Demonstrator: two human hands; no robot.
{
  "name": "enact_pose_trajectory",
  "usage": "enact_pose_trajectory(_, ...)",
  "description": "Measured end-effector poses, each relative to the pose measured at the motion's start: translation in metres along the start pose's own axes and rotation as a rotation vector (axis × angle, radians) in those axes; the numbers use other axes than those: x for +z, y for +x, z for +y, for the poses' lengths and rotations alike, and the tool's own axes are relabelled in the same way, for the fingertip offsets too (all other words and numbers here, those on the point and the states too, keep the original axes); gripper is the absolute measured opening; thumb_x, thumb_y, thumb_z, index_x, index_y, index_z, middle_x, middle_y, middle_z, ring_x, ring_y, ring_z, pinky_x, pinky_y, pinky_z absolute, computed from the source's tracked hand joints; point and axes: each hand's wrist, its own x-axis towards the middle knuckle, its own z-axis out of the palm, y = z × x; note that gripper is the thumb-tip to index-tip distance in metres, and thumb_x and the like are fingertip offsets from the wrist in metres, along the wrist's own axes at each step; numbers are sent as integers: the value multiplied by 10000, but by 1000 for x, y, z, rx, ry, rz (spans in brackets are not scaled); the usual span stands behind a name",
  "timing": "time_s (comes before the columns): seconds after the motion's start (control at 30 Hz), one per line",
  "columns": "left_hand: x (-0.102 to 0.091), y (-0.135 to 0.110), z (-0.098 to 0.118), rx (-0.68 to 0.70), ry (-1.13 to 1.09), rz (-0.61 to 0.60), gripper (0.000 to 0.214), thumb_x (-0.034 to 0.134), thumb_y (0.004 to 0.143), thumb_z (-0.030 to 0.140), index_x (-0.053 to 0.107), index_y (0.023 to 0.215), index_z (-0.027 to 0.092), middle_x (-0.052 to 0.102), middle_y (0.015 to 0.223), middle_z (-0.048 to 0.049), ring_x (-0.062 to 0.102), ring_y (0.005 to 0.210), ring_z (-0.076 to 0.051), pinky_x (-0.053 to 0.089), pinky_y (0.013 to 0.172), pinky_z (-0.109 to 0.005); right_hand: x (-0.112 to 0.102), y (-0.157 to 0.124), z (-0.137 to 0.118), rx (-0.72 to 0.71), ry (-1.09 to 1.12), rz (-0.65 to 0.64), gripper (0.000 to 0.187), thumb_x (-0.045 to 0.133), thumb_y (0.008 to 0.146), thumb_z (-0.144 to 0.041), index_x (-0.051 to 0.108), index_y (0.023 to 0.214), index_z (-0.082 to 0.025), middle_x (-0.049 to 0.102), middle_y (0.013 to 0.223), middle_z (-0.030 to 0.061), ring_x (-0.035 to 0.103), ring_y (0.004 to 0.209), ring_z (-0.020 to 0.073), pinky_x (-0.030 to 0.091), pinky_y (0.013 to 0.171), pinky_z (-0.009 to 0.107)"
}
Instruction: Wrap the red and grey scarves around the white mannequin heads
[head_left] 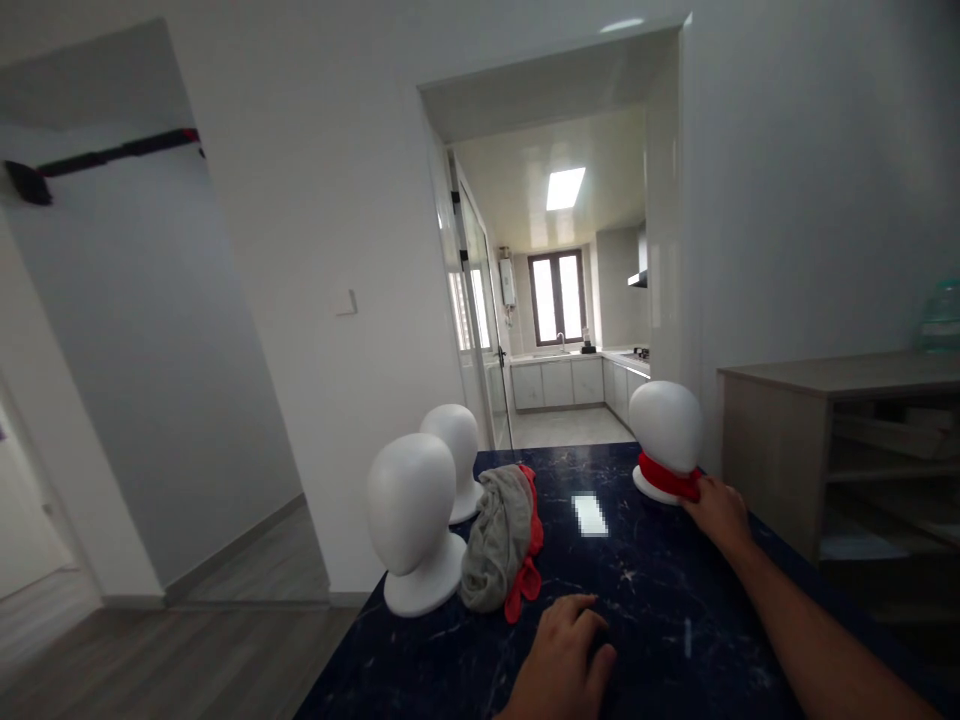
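Scarf first: where was the red scarf [667, 481]?

Wrapped round the neck of a white mannequin head [667, 424], which stood upright near the far right corner of the dark marbled table [660, 610].

And the right hand [718, 513]?

It reached out along the right edge of the table, and its fingertips met the scarf on the side nearest the person. Whether they pinched the cloth or only touched it, I could not tell; the fingers were hidden behind the back of the hand.

What about the left hand [564, 660]?

It lay palm down on the table close to the person, fingers loosely bent and slightly apart, with nothing in them. It was well apart from the scarf.

What else sat on the table?

Two more white heads: a near head [411, 515] by the left edge and a far head [452, 441] just behind it, both bare. A heap of cloth [499, 537], grey with red showing along its right side, leaned against the base of the near head.

And around the table?

A wooden shelf unit [780, 450] stood to the right, and past the far end a doorway opened onto a lit kitchen [559, 375].
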Motion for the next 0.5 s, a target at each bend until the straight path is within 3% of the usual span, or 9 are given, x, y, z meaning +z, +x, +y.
enact_pose_trajectory(0.1, -5, 0, 4, -2, -65, 27, 239, 596, 976, 357, 687, 1190, 303, 622, 1454, -44, 527, 1380, -222, 392, 1222, -394, -1, 2, 4, -46, -38, 46, 318, 588, 940, -341, 732, 1097, -104, 728, 1122, 218, 697, 1018, 355, 491, 959, 451)
enact_pose_trajectory(0.23, -8, -2, 11, -17, -162, 73, 194, 584, 957, 276, 710, 1103, 262, 667, 1326, -56, 572, 1281, -225, 424, 1156, -378, 5, 4, 8, -35, 52, 113, 331, 582, 907, -301, 705, 1135, -95, 713, 1212, 242, 688, 1118, 362, 493, 993, 432)
enact_pose_trajectory(0.4, -4, -1, 11, -18, -163, 87, 151, 593, 956, 273, 706, 1053, 252, 668, 1271, -36, 568, 1236, -220, 405, 1125, -361, 12, 10, 12, 163, 284, 21, 489, 577, 904, -417, 637, 1270, -99, 751, 1195, 235, 717, 1128, 382, 499, 998, 487)
enact_pose_trajectory(0.5, -1, 1, 9, -28, -132, 88, 136, 600, 960, 302, 697, 1046, 261, 661, 1252, -23, 554, 1216, -227, 394, 1110, -373, 9, 19, 12, 170, 344, 39, 620, 669, 832, -551, 651, 1279, -123, 761, 1197, 232, 721, 1121, 409, 503, 982, 515)
